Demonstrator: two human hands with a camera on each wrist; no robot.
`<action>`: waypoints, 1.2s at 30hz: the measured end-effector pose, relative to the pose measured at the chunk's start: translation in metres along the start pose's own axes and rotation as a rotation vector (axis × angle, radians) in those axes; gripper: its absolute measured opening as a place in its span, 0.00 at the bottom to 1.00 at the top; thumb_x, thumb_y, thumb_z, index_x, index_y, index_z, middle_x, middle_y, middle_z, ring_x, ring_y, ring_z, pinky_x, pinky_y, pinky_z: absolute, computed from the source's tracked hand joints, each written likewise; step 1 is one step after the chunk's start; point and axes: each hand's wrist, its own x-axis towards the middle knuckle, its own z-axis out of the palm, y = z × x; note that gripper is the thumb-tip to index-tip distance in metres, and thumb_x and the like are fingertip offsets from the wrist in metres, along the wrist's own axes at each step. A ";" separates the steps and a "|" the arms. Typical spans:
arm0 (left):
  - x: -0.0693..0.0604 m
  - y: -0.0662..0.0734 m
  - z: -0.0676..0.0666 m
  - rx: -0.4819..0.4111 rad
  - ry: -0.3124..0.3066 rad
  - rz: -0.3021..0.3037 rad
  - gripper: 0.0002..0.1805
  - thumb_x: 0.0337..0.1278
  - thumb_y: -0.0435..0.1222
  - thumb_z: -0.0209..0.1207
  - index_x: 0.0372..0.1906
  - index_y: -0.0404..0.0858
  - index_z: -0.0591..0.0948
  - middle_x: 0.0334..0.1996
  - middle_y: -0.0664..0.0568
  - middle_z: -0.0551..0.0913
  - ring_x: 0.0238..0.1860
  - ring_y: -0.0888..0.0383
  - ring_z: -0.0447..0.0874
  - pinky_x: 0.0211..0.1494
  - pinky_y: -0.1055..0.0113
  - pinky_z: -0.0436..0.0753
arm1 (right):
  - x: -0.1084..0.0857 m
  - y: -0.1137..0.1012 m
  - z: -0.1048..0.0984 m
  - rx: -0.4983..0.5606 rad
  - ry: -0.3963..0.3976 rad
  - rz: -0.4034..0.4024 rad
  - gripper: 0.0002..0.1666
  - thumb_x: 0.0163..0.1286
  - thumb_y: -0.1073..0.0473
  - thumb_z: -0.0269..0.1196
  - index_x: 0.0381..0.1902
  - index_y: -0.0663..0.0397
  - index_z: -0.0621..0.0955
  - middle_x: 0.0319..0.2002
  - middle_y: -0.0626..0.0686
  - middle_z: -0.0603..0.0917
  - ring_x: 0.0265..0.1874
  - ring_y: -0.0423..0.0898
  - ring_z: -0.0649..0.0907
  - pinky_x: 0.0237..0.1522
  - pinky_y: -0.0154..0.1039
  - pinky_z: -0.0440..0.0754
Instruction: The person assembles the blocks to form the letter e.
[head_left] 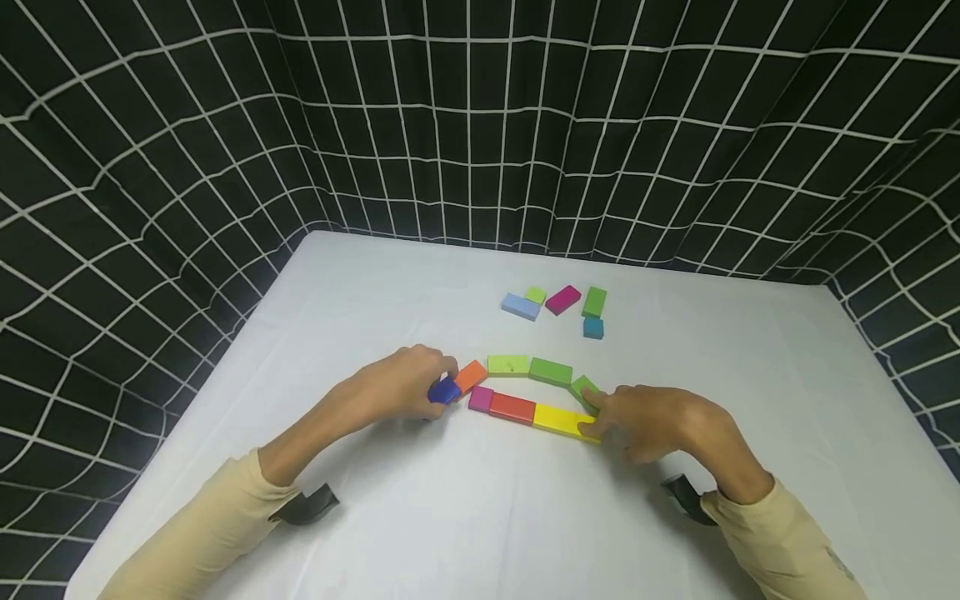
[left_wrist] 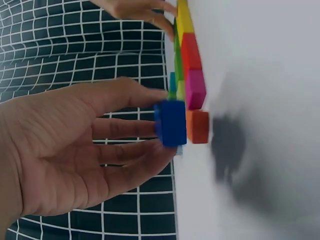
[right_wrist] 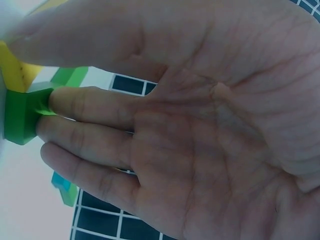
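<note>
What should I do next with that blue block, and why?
Maybe have your left hand gently lower the dark blue box-shaped block beside the orange rectangular block. Your fingers pinch it right there, it seems held above the white tabletop, and the orange block ends the curved row of coloured blocks on the left.

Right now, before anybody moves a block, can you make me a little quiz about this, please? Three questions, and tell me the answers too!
1. Which block does the left hand pinch?
A) the orange block
B) the blue block
C) the light green block

2. True or false: the red block lies between the purple block and the yellow block.

3. How many blocks are in the far group, behind the curved row?

Key: 1. B; 2. True; 3. Five.
</note>
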 end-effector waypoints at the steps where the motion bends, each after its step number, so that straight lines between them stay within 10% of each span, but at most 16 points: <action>1: -0.003 0.000 0.003 -0.020 -0.009 -0.015 0.23 0.58 0.37 0.73 0.58 0.37 0.83 0.44 0.49 0.86 0.40 0.58 0.81 0.47 0.63 0.89 | 0.000 0.000 0.000 0.000 0.003 0.002 0.40 0.57 0.72 0.73 0.63 0.30 0.84 0.79 0.55 0.70 0.51 0.49 0.78 0.38 0.38 0.78; 13: -0.005 -0.001 0.031 -0.126 0.024 -0.173 0.21 0.54 0.42 0.77 0.45 0.36 0.82 0.32 0.53 0.82 0.32 0.59 0.78 0.33 0.71 0.77 | 0.000 0.001 0.002 0.004 0.011 0.003 0.40 0.57 0.73 0.73 0.63 0.31 0.84 0.79 0.55 0.70 0.55 0.49 0.79 0.44 0.40 0.82; 36: -0.002 -0.002 0.034 -0.161 0.104 -0.187 0.21 0.53 0.43 0.77 0.44 0.35 0.83 0.30 0.53 0.84 0.28 0.61 0.79 0.30 0.73 0.76 | 0.000 0.000 0.000 -0.005 0.009 0.000 0.39 0.57 0.72 0.74 0.63 0.32 0.85 0.79 0.55 0.70 0.55 0.50 0.78 0.39 0.38 0.80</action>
